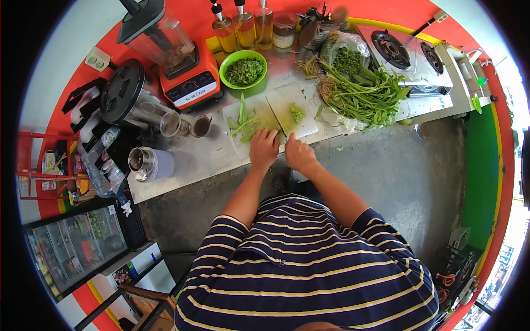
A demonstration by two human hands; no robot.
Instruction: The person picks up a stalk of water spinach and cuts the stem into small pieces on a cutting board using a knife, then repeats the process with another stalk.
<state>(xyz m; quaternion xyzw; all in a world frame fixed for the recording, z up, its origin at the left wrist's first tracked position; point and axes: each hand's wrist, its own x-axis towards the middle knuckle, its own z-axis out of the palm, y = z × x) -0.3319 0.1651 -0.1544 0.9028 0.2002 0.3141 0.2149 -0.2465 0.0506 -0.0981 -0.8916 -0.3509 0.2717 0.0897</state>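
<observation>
On the metal counter lies a white cutting board [259, 107]. My left hand [265, 148] presses green leaves against its front part, fingers together. My right hand [300, 153] is closed round the handle of a knife [275, 114], whose thin blade points away across the board. Long loose leaves [243, 117] lie left of the blade, and a small heap of chopped greens [297, 113] sits right of it. Behind the board stands a green bowl [243, 70] of chopped leaves. A large bunch of leafy greens [370, 96] rests to the right.
A red blender [190, 83] and a lidded clear container [122, 92] stand at the left, with two cups and a metal-topped jar [150, 164]. Oil bottles [243, 28] line the back. A gas stove [400, 52] stands at the right.
</observation>
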